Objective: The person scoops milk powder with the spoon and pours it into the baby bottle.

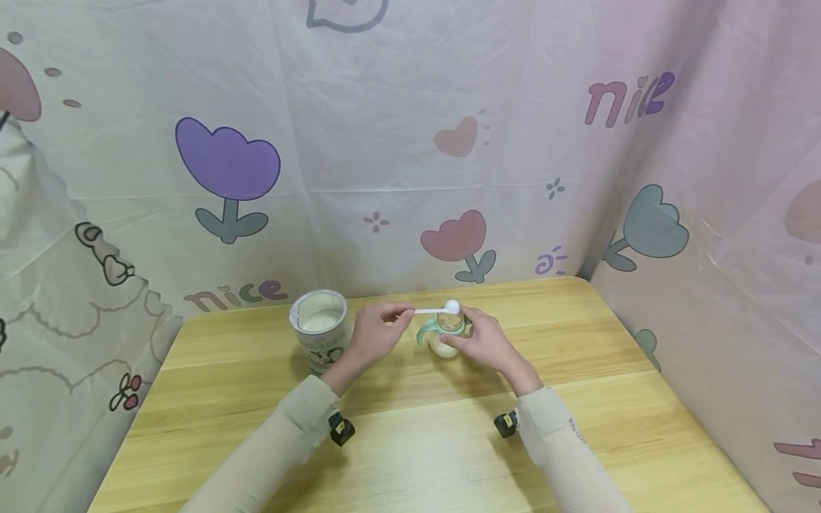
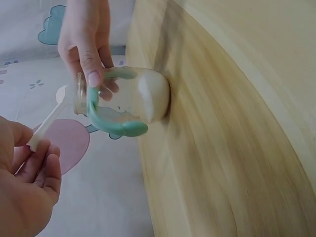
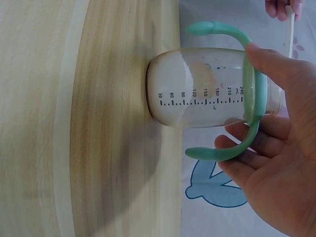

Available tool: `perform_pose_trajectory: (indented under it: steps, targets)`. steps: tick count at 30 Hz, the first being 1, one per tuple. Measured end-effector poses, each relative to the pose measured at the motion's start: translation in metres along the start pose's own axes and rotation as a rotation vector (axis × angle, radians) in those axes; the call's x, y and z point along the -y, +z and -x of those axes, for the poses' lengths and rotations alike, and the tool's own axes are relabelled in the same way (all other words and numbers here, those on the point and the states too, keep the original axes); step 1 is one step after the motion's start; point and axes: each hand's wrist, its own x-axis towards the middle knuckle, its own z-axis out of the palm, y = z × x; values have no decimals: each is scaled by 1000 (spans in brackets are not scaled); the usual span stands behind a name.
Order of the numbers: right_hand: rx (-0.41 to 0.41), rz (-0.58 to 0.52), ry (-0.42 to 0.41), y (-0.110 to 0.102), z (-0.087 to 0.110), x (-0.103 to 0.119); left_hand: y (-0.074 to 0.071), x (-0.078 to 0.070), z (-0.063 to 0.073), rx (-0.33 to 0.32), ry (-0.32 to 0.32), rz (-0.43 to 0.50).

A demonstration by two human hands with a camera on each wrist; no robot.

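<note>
My left hand (image 1: 374,332) pinches the handle end of a white measuring scoop (image 1: 452,307). In the head view the scoop's bowl, with white powder in it, is over the mouth of a baby bottle (image 1: 444,348). My right hand (image 1: 485,343) grips the bottle near its neck, thumb on one side and fingers on the other, at the green two-handled ring (image 3: 258,91). Upright on the table, the clear bottle has a millilitre scale and white powder (image 3: 169,89) in its lower part.
An open can (image 1: 321,340) of white powder stands on the wooden table (image 1: 423,456), left of my left hand. Behind the table hangs a printed cloth (image 1: 372,142), which also covers both sides.
</note>
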Motion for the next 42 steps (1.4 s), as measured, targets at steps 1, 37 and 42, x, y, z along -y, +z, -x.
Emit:
perform_pose_trajectory:
  steps: [1,37,42]
  targets:
    - [0,-1,-3,0,0,0,0,-1,0,-5,-26,9]
    - [10,12,-18,-2,2,0,-69,-21,-7,-247,-384,185]
    - [14,4,-7,-2,3,0,-85,-17,-3,-264,-400,171]
